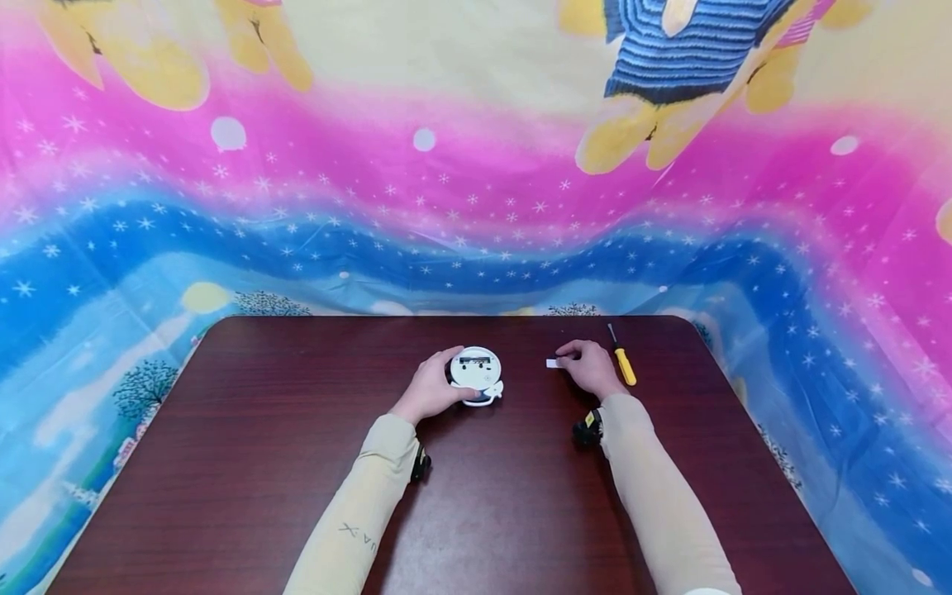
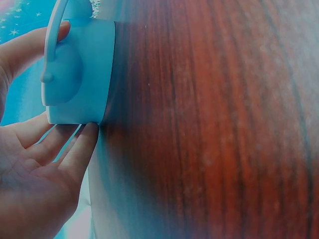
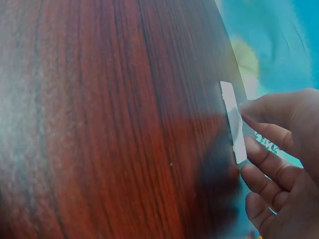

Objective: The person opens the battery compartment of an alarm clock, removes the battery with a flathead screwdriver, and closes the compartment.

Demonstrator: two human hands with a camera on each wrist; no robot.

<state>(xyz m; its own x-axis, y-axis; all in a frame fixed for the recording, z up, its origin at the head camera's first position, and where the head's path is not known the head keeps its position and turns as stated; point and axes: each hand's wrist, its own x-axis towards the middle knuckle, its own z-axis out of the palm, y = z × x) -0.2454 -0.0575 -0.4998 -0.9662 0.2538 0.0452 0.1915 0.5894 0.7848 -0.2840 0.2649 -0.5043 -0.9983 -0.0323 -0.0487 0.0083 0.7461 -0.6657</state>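
Observation:
My left hand (image 1: 431, 388) grips a round white battery-powered device (image 1: 483, 373), fingers on its far left side and thumb on its near edge. Its upward face has a dark slot like an open battery compartment; whether batteries sit in it is too small to tell. In the left wrist view the device (image 2: 87, 74) shows a smooth side wall and a curved handle-like loop, its flat base on the table. Over to the right, my right hand (image 1: 591, 368) pinches a small flat white cover (image 3: 233, 122) at the tabletop with thumb and forefinger.
A screwdriver (image 1: 625, 366) with a yellow handle lies just right of my right hand, its shaft pointing to the back. The dark red wooden table (image 1: 297, 463) ends at a rounded back edge, against a patterned cloth (image 1: 416, 198).

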